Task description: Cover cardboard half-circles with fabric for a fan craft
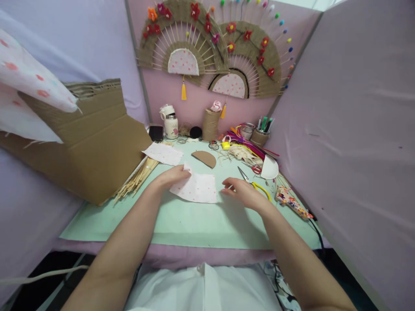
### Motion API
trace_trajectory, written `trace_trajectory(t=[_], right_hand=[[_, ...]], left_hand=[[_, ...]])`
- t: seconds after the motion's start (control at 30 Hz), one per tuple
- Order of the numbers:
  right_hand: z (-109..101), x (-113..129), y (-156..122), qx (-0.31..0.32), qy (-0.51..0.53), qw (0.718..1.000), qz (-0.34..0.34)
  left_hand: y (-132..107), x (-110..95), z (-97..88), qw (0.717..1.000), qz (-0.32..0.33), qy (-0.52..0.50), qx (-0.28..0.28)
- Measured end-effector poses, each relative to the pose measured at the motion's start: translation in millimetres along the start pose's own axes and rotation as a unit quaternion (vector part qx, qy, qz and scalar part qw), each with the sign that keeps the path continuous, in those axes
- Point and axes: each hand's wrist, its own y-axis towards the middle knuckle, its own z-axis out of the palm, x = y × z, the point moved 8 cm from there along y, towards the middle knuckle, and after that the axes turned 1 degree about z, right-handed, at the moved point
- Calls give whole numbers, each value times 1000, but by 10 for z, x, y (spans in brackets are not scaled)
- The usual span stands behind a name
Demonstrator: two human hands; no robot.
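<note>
My left hand (177, 175) pinches the upper left corner of a white piece of fabric with pink dots (199, 189), which lies over the pale green tabletop. To the right of the fabric, my right hand (238, 190) hovers with fingers curled but apart, nothing seen in it. Yellow-handled scissors (261, 188) lie just beyond and partly behind my right hand. Farther back rests a brown cardboard half-circle (204, 159). Another dotted fabric piece (163, 153) lies to the left, over a bundle of thin wooden sticks (138, 178).
A large cardboard sheet (100, 151) leans at left, dotted cloth (32, 73) over it. At right are a patterned glue gun (292, 201), red-handled scissors (256, 169) and a white half-circle (269, 167). Behind stand a bottle (170, 125), a twine-wrapped cylinder (211, 124) and a pen holder (260, 137).
</note>
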Motion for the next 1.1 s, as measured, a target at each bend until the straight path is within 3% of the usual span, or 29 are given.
trace_trajectory(t=[0.17, 0.3, 0.5, 0.6, 0.8, 0.97, 1.1], right_hand=[[401, 337, 108, 56, -70, 987, -136], [648, 264, 68, 122, -114, 976, -137], [460, -48, -27, 149, -135, 975, -92], [288, -100, 4, 151, -131, 975, -93], [-93, 0, 592, 11, -108, 992, -63], [86, 99, 1264, -18, -139, 990, -27], [304, 82, 1543, -23, -159, 987, 6]], left_hand=[[104, -19, -253, 988, 48, 119, -83], [90, -39, -316, 976, 59, 188, -90], [32, 7, -191, 958, 42, 281, -45], [15, -23, -173, 943, 55, 323, -51], [-14, -200, -59, 912, 104, 393, -49], [-58, -242, 161, 896, 128, 424, 6], [-81, -222, 202, 893, 115, 435, 12]])
